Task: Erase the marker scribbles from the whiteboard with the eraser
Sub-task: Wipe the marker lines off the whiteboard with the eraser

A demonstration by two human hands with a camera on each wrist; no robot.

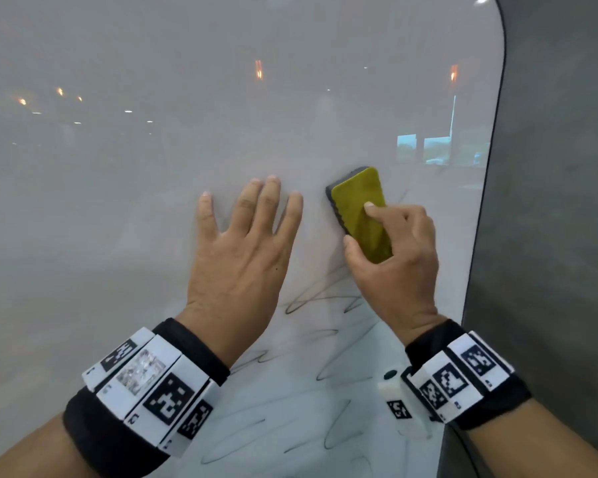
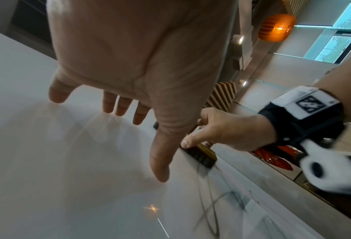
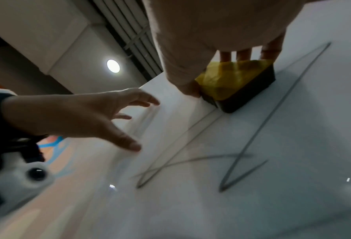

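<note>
The whiteboard (image 1: 118,201) is a glossy white panel with a rounded right edge. Dark marker scribbles (image 1: 325,298) zigzag across its lower right part, also seen as scribbles (image 3: 242,155) in the right wrist view. A block eraser (image 1: 359,208) with a yellow top and dark felt base lies against the board just above the scribbles. My right hand (image 1: 394,250) grips the eraser (image 3: 237,82), thumb on its left side, forefinger on top. My left hand (image 1: 242,243) rests flat on the whiteboard (image 2: 47,161) left of the eraser (image 2: 201,155), fingers spread.
A grey wall (image 1: 549,236) borders the board's right edge. Ceiling lights and a window reflect in the board's surface. An orange lamp (image 2: 276,27) hangs in the room behind.
</note>
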